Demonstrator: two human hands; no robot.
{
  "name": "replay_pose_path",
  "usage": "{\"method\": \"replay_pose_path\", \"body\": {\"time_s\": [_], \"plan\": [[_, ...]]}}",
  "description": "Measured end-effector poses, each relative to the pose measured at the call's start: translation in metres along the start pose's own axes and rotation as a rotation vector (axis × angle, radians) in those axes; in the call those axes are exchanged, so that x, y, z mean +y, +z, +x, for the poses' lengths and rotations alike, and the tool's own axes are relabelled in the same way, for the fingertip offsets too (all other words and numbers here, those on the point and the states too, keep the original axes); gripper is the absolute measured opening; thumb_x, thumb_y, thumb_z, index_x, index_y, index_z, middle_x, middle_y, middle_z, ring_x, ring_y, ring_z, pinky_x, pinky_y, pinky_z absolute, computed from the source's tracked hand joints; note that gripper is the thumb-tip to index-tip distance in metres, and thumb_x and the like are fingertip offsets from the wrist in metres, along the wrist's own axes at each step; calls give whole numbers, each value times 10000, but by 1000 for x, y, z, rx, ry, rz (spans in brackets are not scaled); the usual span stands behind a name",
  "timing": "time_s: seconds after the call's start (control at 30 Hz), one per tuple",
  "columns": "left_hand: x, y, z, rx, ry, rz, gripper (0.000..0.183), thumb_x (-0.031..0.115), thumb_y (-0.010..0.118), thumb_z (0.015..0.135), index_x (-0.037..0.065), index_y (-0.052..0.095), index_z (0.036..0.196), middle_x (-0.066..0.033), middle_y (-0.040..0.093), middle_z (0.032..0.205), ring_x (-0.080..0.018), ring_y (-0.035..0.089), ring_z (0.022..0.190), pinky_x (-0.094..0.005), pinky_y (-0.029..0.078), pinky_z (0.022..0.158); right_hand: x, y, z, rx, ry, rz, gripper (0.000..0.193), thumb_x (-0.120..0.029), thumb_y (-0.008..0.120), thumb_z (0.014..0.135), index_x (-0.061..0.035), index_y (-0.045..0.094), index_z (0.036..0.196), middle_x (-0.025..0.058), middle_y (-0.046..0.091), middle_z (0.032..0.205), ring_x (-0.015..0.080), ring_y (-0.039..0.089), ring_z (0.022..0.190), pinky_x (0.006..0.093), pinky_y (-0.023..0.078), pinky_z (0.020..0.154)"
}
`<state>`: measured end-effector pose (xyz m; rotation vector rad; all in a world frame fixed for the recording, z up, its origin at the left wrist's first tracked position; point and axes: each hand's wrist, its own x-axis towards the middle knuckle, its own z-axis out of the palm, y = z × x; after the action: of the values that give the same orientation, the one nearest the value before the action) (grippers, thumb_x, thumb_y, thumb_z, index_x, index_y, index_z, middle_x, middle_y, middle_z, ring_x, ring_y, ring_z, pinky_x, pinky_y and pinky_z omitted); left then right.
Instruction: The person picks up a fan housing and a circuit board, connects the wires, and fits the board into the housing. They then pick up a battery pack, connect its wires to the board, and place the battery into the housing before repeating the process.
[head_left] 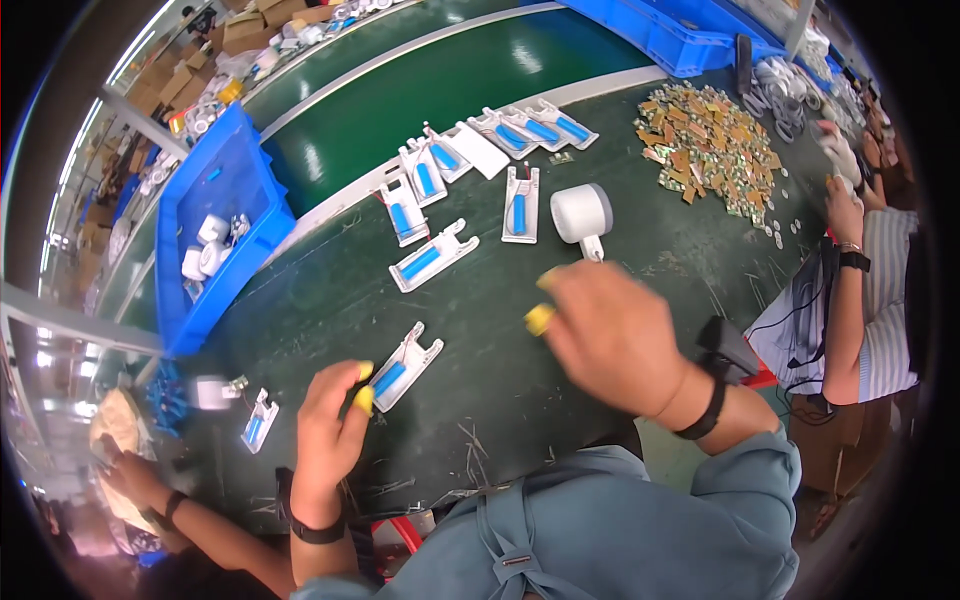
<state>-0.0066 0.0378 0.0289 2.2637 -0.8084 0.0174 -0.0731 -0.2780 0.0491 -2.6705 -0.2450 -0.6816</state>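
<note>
My left hand (335,425) is beside a white plastic shell with a blue battery (405,370). Its thumb and forefinger, tipped with yellow finger cots, are apart at the shell's lower end; whether they touch it I cannot tell. Slightly blurred, my right hand (618,338) hovers over the table with yellow-tipped thumb and finger spread and nothing visible between them. Just beyond it is a round white device head with a short stem (580,213). Farther off lie another battery shell (435,256), an upright-pointing one (520,207) and a row of several more (424,172).
A blue bin (262,225) with white round parts stands at the left. Small circuit boards (705,150) are heaped at the far right. A green conveyor belt (450,85) runs behind the table. Co-workers' hands are at the left (135,480) and right (845,210).
</note>
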Motion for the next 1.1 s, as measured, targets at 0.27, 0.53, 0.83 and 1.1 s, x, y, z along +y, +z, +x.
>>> {"method": "replay_pose_path", "body": {"time_s": [0.27,0.53,0.83,1.1], "plan": [[-4,39,47,7,51,97,294,-6,625,788,4,603,1082,-114,608,962,-251,605,833,-337,503,746,49,-6,-22,-65,360,-199,247,-188,711,797,-59,602,977,81,639,777,260,652,655,384,501,580],[-23,50,47,107,-131,-326,173,-78,595,811,-20,659,960,-61,641,957,-122,608,773,-246,492,681,47,3,-13,-174,374,-101,138,-152,674,826,-30,644,883,110,663,725,256,651,613,352,499,565],[-33,21,20,-190,-177,-604,181,-56,608,845,27,542,992,-33,689,910,-14,536,690,-182,423,592,15,31,0,-612,695,1022,207,-120,449,982,-35,562,1134,67,683,864,96,644,661,203,472,521],[-26,33,18,-136,-174,-708,177,-35,570,913,10,567,1084,-49,670,914,-86,629,786,-233,511,708,-43,94,24,-819,615,1422,235,-179,437,1016,-31,507,1184,74,649,946,104,632,767,226,493,590]]}}
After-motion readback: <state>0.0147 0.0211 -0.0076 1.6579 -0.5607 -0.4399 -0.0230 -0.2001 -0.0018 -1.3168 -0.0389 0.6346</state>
